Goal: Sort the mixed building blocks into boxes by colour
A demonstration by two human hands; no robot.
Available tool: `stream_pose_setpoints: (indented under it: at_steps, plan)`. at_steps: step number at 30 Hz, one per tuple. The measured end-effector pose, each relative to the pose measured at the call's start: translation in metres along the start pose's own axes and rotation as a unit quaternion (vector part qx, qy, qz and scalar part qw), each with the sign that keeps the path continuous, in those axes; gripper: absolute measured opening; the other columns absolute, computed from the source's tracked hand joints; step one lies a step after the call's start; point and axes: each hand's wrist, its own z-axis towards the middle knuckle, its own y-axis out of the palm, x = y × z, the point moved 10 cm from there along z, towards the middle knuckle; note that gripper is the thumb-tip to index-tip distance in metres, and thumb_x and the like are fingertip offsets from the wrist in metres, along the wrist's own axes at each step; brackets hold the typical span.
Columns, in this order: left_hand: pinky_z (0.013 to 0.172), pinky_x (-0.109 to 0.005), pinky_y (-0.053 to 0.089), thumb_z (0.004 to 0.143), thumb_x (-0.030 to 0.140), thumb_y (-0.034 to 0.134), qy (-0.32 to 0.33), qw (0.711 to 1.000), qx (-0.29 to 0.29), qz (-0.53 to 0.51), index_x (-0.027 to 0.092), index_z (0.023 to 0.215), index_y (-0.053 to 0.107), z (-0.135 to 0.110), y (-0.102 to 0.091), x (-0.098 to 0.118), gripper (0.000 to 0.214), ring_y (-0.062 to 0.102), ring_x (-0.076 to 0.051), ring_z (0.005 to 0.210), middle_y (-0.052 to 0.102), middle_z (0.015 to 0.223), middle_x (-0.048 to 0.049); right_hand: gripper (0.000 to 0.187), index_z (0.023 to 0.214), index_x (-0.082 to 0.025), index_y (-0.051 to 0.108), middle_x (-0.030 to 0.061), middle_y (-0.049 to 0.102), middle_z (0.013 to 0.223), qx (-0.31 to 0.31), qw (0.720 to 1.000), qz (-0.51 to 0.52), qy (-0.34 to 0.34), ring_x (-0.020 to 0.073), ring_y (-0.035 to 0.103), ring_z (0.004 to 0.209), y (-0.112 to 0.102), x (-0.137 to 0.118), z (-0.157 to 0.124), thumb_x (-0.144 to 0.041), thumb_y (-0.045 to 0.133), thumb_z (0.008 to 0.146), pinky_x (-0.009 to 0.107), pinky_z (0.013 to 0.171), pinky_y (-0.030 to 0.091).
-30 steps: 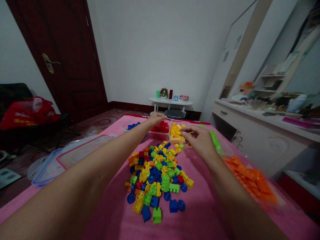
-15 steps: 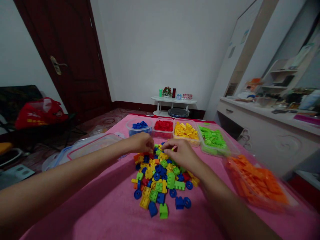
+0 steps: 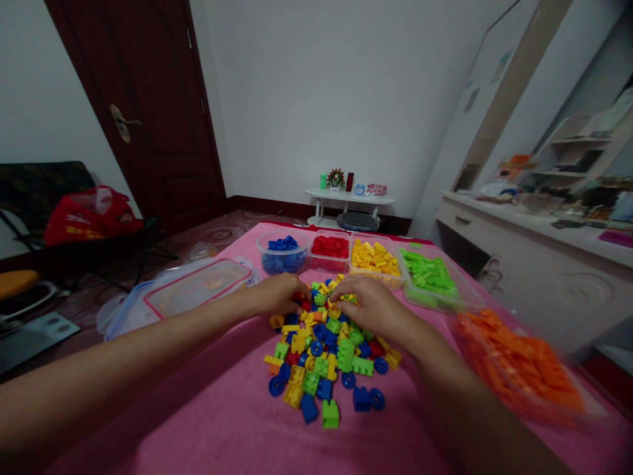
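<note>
Multicoloured brick pile (image 3: 324, 346), beneath left hand (image 3: 283, 294) and right hand (image 3: 368, 302)

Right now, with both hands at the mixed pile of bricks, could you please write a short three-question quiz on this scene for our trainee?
1. Multiple choice: what colour are the bricks in the round container? A) red B) blue C) green
2. True or false: the yellow bricks sit between the red bricks and the green bricks.
3. At which part of the mixed pile are the left hand and right hand, and can you tell whether either holds a brick?

Key:
1. B
2. True
3. Both are at its far part; whether either holds a brick cannot be told.
</note>
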Motion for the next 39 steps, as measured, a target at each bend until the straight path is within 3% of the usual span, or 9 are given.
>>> stream_pose_setpoints:
  at_steps: [3,8,14,18,23,25,29,35,39]
  plan:
    - [0.062,-0.020,0.039,0.068,0.021,0.066,-0.019,1.000,0.013,-0.008,0.021,0.091,0.069,0.003,0.004,-0.008,0.023,0.058,-0.015,0.073,0.069,0.084,-0.0029,0.016,0.073,-0.020,0.071,0.0016,0.069,0.074,-0.050,0.995,-0.032,0.080,0.0136,0.060,0.067,-0.020,0.023,-0.013,-0.014,0.058,0.068,0.022,0.059,0.039]
    - [0.055,-0.021,0.035,0.065,0.024,0.067,-0.063,0.997,0.023,-0.030,0.021,0.084,0.071,0.004,-0.003,-0.011,0.020,0.058,-0.015,0.066,0.068,0.078,-0.0029,0.010,0.058,-0.022,0.067,-0.0017,0.062,0.056,-0.193,0.962,-0.096,0.168,0.0119,0.053,0.050,-0.003,0.039,-0.039,-0.020,0.075,0.053,0.022,0.044,0.029]
    - [0.051,-0.021,0.035,0.064,0.027,0.067,-0.101,0.977,0.079,-0.170,0.016,0.077,0.068,0.016,-0.028,-0.003,0.016,0.056,-0.013,0.057,0.066,0.066,-0.0019,0.021,0.053,-0.020,0.065,0.0013,0.059,0.054,-0.193,0.943,-0.189,0.195,0.0142,0.052,0.049,0.012,0.026,-0.032,-0.017,0.081,0.040,0.024,0.046,0.030]
    - [0.050,-0.020,0.036,0.064,0.027,0.071,-0.121,0.888,0.083,-0.435,0.013,0.078,0.064,0.025,-0.020,0.012,0.021,0.052,-0.009,0.053,0.063,0.064,0.0006,0.010,0.054,-0.021,0.064,0.0013,0.061,0.056,-0.190,0.950,-0.154,0.193,0.0131,0.051,0.049,0.005,0.036,-0.035,-0.020,0.074,0.051,0.024,0.045,0.028]
    - [0.049,-0.016,0.036,0.064,0.030,0.075,-0.119,0.712,0.071,-0.689,0.016,0.088,0.063,0.029,0.005,0.034,0.030,0.054,-0.006,0.056,0.064,0.072,0.0015,0.004,0.058,-0.018,0.062,-0.0005,0.059,0.054,-0.068,0.984,-0.035,0.160,0.0110,0.049,0.048,-0.021,0.053,-0.029,-0.018,0.063,0.061,0.023,0.044,0.028]
    - [0.052,-0.016,0.040,0.063,0.029,0.076,-0.099,0.664,0.064,-0.739,0.017,0.087,0.062,0.031,0.013,0.039,0.030,0.059,-0.008,0.063,0.065,0.077,0.0004,0.008,0.071,-0.018,0.064,-0.0010,0.060,0.058,-0.019,0.988,0.036,0.152,0.0107,0.051,0.052,-0.026,0.053,-0.024,-0.017,0.063,0.063,0.021,0.046,0.031]
    - [0.054,-0.016,0.042,0.064,0.025,0.076,-0.075,0.632,0.074,-0.768,0.017,0.087,0.063,0.031,0.018,0.041,0.027,0.061,-0.008,0.066,0.065,0.078,-0.0001,0.036,0.105,-0.016,0.060,-0.0023,0.059,0.062,0.024,0.975,0.168,0.143,0.0099,0.053,0.050,-0.022,0.042,-0.016,-0.021,0.063,0.069,0.020,0.045,0.034]
    - [0.060,-0.019,0.049,0.068,0.021,0.071,-0.062,0.605,0.088,-0.789,0.016,0.088,0.062,0.027,0.018,0.044,0.023,0.065,-0.011,0.072,0.067,0.084,-0.0025,0.017,0.083,-0.014,0.065,-0.0048,0.048,0.050,0.041,0.980,0.148,0.123,0.0086,0.044,0.044,-0.020,0.035,-0.010,-0.027,0.063,0.072,0.021,0.042,0.030]
    - [0.063,-0.018,0.052,0.069,0.016,0.064,-0.131,0.543,0.108,-0.822,0.014,0.081,0.058,0.024,0.029,0.034,0.013,0.067,-0.015,0.078,0.067,0.084,-0.0061,0.022,0.088,-0.014,0.066,-0.0033,0.053,0.053,0.114,0.972,0.140,0.150,0.0107,0.048,0.047,-0.035,0.050,-0.012,-0.026,0.064,0.071,0.022,0.045,0.034]
